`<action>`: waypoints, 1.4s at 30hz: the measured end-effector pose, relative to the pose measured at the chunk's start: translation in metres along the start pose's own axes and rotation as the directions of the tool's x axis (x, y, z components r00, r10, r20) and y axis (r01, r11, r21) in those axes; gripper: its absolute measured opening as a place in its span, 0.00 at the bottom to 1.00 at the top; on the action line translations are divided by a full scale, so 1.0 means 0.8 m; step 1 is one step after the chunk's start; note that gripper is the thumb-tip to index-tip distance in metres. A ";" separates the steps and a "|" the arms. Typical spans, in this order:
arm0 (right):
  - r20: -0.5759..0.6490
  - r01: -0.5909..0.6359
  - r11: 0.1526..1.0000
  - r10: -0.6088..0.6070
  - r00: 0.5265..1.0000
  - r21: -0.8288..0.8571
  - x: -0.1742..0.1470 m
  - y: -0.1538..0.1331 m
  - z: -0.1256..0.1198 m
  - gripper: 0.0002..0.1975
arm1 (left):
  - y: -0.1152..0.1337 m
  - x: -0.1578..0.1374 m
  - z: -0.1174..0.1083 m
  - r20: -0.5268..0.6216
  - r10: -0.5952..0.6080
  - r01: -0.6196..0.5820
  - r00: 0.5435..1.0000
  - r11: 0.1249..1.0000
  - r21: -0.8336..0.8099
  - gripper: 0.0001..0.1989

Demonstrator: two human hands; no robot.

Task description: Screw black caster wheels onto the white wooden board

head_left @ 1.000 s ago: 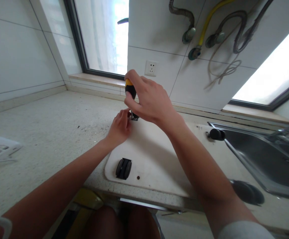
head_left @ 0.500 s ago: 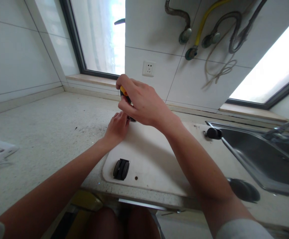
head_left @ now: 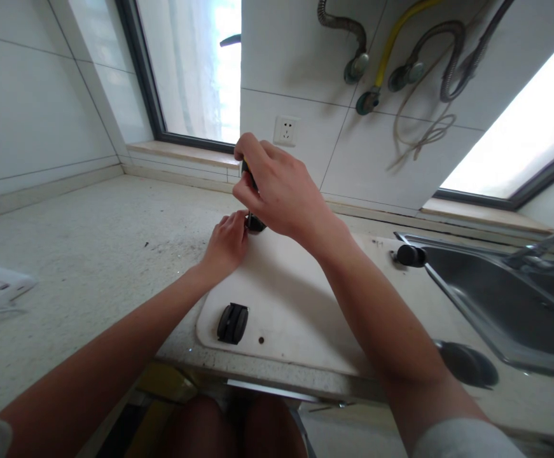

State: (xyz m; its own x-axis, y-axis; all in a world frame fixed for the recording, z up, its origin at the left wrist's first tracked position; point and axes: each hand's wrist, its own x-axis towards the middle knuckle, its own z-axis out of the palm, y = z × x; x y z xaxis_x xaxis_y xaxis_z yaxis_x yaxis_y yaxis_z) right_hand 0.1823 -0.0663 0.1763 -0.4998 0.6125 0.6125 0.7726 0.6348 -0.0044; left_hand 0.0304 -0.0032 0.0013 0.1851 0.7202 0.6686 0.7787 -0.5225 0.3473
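Note:
My right hand (head_left: 281,187) is closed around the black and yellow handle of a screwdriver (head_left: 247,166), most of it hidden by the fingers. Its thin shaft points down at a black caster (head_left: 256,224) on the far left corner of a white board (head_left: 305,280) with rounded corners. Against the left side of that caster, my left hand (head_left: 226,242) has its fingers curled and pressed; their tips are partly hidden. Another black twin-wheel caster (head_left: 232,323) stands on the board's near left corner, beside a small hole (head_left: 261,340).
A third caster (head_left: 411,256) is at the board's far right, and a dark rounded object (head_left: 467,364) sits near the right front. The steel sink (head_left: 510,305) lies to the right. At the left is a white plastic piece (head_left: 0,286) on the speckled counter (head_left: 90,254).
My right hand has shifted slightly right and turned, covering more of the screwdriver's handle. More of the caster and shaft shows. My left hand stays in place.

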 end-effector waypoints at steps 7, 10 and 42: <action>0.031 0.008 1.000 -0.007 0.999 -0.020 0.000 -0.006 0.004 0.18 | 0.004 -0.004 0.002 0.001 -0.016 0.016 1.000 1.000 0.013 0.16; 0.022 0.014 0.999 -0.013 1.000 -0.038 0.001 -0.006 0.008 0.18 | 0.008 -0.003 -0.003 0.043 -0.050 0.049 0.998 0.998 0.031 0.18; 0.058 -0.036 0.998 0.032 0.998 0.055 -0.005 -0.005 -0.005 0.16 | 0.015 -0.004 -0.008 0.081 -0.052 0.039 0.995 0.987 0.154 0.16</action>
State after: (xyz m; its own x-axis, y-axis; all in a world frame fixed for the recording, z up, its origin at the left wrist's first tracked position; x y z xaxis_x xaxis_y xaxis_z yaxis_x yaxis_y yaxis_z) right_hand 0.1831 -0.0735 0.1771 -0.4964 0.6590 0.5650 0.7672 0.6376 -0.0698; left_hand 0.0351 -0.0144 0.0075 0.1925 0.7811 0.5940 0.8685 -0.4174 0.2674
